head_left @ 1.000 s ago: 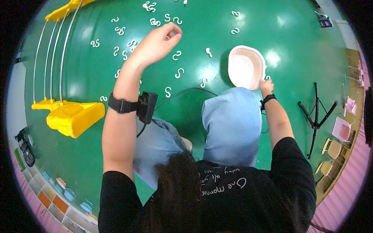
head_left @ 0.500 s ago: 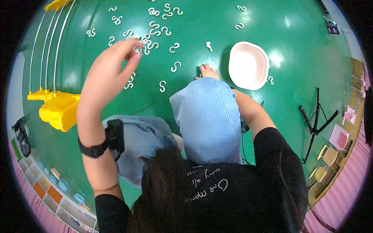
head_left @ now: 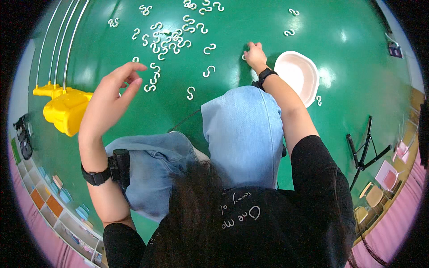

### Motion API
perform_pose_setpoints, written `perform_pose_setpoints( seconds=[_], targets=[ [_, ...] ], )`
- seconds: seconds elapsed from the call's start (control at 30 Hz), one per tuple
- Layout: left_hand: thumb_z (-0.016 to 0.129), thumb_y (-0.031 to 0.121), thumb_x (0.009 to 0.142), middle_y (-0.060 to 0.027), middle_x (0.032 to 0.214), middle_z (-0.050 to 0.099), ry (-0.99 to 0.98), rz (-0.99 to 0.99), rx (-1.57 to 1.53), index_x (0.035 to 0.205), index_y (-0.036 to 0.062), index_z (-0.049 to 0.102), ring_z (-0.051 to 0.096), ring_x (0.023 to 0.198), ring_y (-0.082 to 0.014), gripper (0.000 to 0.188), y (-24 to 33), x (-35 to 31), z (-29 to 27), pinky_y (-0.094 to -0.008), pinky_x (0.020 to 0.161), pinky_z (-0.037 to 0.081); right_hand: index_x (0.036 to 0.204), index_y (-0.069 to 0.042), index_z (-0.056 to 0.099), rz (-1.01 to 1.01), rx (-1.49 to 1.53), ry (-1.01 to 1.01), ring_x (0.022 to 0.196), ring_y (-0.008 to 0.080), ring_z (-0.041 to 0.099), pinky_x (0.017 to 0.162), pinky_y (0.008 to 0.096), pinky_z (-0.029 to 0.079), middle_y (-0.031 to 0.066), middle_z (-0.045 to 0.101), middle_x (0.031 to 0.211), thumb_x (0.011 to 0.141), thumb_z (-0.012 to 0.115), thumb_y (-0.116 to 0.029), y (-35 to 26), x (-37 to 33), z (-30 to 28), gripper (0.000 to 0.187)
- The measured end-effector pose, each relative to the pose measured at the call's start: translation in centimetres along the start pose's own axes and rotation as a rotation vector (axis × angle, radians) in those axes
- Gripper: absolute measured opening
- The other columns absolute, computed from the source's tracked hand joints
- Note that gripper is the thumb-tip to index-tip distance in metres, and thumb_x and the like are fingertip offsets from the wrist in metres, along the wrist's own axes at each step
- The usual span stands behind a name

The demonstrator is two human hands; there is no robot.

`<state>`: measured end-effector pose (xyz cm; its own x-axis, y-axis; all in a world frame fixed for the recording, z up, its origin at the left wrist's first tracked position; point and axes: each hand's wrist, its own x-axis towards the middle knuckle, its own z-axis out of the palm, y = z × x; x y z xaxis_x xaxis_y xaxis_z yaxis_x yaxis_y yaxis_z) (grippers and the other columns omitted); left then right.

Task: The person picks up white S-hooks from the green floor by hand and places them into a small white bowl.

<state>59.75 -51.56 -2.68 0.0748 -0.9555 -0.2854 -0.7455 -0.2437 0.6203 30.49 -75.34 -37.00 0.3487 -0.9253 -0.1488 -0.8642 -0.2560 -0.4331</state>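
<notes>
Many white S-shaped hooks (head_left: 173, 48) lie scattered over the green floor, thickest in a heap at the upper left. My left hand (head_left: 117, 85) hovers left of this heap, thumb apart from its curved fingers and nothing visible between them. One hook (head_left: 136, 59) lies just beyond its fingertips. My right hand (head_left: 256, 57) reaches down to the floor beyond my raised knee, its fingers curled round a white piece (head_left: 244, 56) that looks like a hook and is mostly hidden. Right of that hand stands a white basin (head_left: 308, 73), with my right forearm across its near left side.
A yellow plastic stand (head_left: 67, 111) with metal rods is at the left. A black tripod (head_left: 366, 145) stands at the right, near small chairs (head_left: 372, 196). White shelving (head_left: 67, 219) lines the lower left. A dark cable runs by my foot.
My right hand has moved forward from behind my knee to the white piece on the floor. My left hand has drawn back from the heap. The view has shifted slightly.
</notes>
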Motion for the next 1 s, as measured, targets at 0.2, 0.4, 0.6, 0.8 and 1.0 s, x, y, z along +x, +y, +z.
perform_pose_setpoints(
  seconds=[0.2, 0.4, 0.6, 0.8, 1.0],
  targets=[
    [0.054, 0.008, 0.094, -0.0031, 0.086, 0.056, 0.072, -0.057, 0.049, 0.117, 0.0044, 0.054, 0.053, 0.079, -0.0113, 0.024, -1.1, -2.1, -0.6, -0.0254, 0.072, 0.044, 0.108, -0.005, 0.053, -0.097, 0.010, -0.190, 0.095, 0.0417, 0.059, 0.081, 0.0478, 0.052, 0.0208, 0.047, 0.117, 0.075, 0.068, -0.014, -0.9, -1.3, 1.7, 0.037],
    [0.053, 0.010, 0.095, -0.0027, 0.086, 0.055, 0.005, -0.185, 0.031, 0.119, 0.0053, 0.054, 0.053, 0.080, -0.0110, 0.024, -2.7, -5.1, -0.7, -0.0250, 0.072, 0.044, 0.122, -0.016, 0.053, -0.659, 0.188, -0.451, 0.098, 0.0354, 0.060, 0.084, 0.0434, 0.051, 0.0163, 0.049, 0.117, 0.075, 0.064, -0.010, -7.2, -5.3, 3.9, 0.048],
    [0.055, 0.011, 0.093, -0.0059, 0.086, 0.058, 0.033, -0.264, 0.010, 0.116, 0.0047, 0.054, 0.058, 0.081, -0.0152, 0.024, -3.2, -6.4, -0.9, -0.0284, 0.074, 0.047, 0.114, -0.019, 0.058, -0.479, -0.165, -0.434, 0.098, 0.0350, 0.061, 0.078, 0.0460, 0.053, 0.0148, 0.050, 0.111, 0.079, 0.058, -0.007, -9.4, -6.4, 5.3, 0.037],
    [0.054, 0.011, 0.094, -0.0063, 0.087, 0.057, 0.018, -0.196, 0.020, 0.118, 0.0052, 0.053, 0.057, 0.080, -0.0151, 0.025, -2.4, -5.1, -1.0, -0.0284, 0.073, 0.047, 0.111, -0.017, 0.058, -0.367, -0.173, -0.440, 0.094, 0.0349, 0.061, 0.078, 0.0454, 0.052, 0.0151, 0.051, 0.109, 0.078, 0.062, -0.010, -7.0, -6.1, 3.2, 0.034],
    [0.054, 0.012, 0.095, -0.0035, 0.088, 0.057, -0.046, -0.107, 0.051, 0.121, 0.0079, 0.053, 0.053, 0.080, -0.0125, 0.027, -0.9, -0.7, 0.1, -0.0264, 0.072, 0.044, 0.105, -0.009, 0.058, -0.257, 0.447, 0.202, 0.093, 0.0339, 0.058, 0.077, 0.0412, 0.050, 0.0149, 0.053, 0.108, 0.079, 0.065, -0.014, -3.1, -6.4, -5.7, 0.027]
  ],
)
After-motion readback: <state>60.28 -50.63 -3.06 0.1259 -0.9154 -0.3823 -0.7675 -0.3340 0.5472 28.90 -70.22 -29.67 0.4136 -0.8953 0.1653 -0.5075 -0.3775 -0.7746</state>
